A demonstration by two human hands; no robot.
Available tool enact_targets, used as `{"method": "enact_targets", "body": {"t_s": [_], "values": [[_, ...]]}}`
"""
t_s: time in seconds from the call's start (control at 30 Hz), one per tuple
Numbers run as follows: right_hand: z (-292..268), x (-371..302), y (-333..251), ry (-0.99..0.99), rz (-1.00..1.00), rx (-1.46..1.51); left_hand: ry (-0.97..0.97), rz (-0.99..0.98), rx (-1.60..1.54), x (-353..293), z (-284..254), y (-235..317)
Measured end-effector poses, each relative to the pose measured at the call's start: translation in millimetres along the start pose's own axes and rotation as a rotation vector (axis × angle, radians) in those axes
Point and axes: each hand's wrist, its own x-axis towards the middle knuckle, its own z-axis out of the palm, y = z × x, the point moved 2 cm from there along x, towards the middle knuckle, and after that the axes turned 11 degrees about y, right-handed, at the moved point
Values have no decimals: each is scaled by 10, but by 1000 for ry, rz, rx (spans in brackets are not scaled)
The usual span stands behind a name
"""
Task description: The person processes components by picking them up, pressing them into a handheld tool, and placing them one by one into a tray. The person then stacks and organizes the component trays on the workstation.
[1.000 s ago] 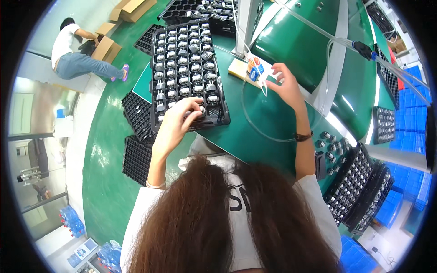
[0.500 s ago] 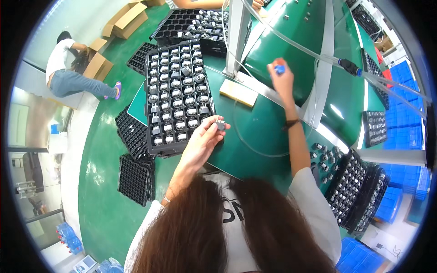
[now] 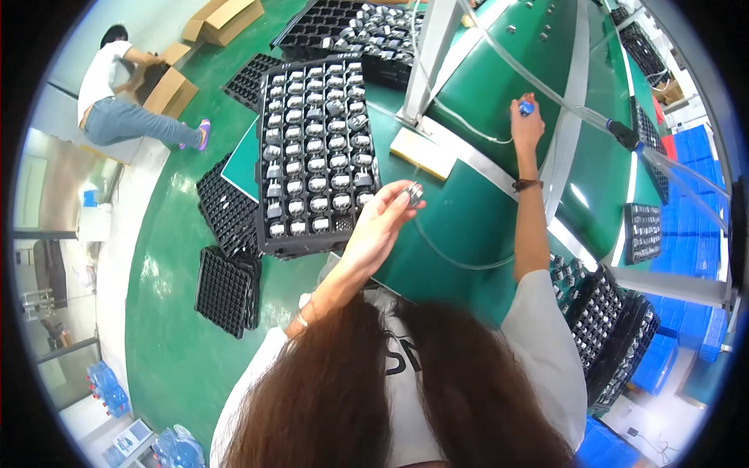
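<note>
My left hand (image 3: 382, 228) is closed, pinching a small grey-and-silver plug (image 3: 414, 194) between thumb and fingertips. It is beside the lower right corner of a black tray (image 3: 269, 243) whose rows of cells hold similar plugs. Over the green conveyor belt (image 3: 499, 86), my right hand (image 3: 528, 129) is closed around a small blue thing (image 3: 527, 108). Its kind is too small to make out, and orange shows at the fingertips around it.
A yellow-white block (image 3: 423, 154) lies by the metal post (image 3: 429, 66). Clear tubing (image 3: 538, 80) crosses above the belt. Another plug tray (image 3: 308, 35) stands at the back; more trays are stacked at lower right (image 3: 612, 335) and on the left floor (image 3: 222, 290). A person (image 3: 117, 101) bends over cardboard boxes.
My left hand has moved up and right with the plug, and the plug is turned differently. My right hand has shifted right with the blue thing. The whole view has shifted slightly.
</note>
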Motion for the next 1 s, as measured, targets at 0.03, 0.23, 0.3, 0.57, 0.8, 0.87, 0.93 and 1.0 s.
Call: {"method": "enact_targets", "body": {"t_s": [0.03,0.23,0.3,0.57,0.8,0.87,0.93,1.0], "values": [[-45,45,-80,-32,32,1,10,0,-3,21,12,6],[-443,-522,-746,-203,339,777,53,117,68,37,-14,57],[-646,-957,-1068,-527,522,972,86,148,90,14,17,74],[-1230,-1667,-1736,-895,397,1231,131,228,187,-51,11,113],[-1317,-1787,-1787,-829,358,1270,114,241,180,-107,-7,130],[-1363,-1839,-1808,-820,337,1253,119,274,200,-112,-17,137],[-1406,-1877,-1829,-792,355,1255,117,255,198,-127,-38,138],[-1412,-1860,-1844,-781,313,1232,118,239,198,-142,-44,149]]}}
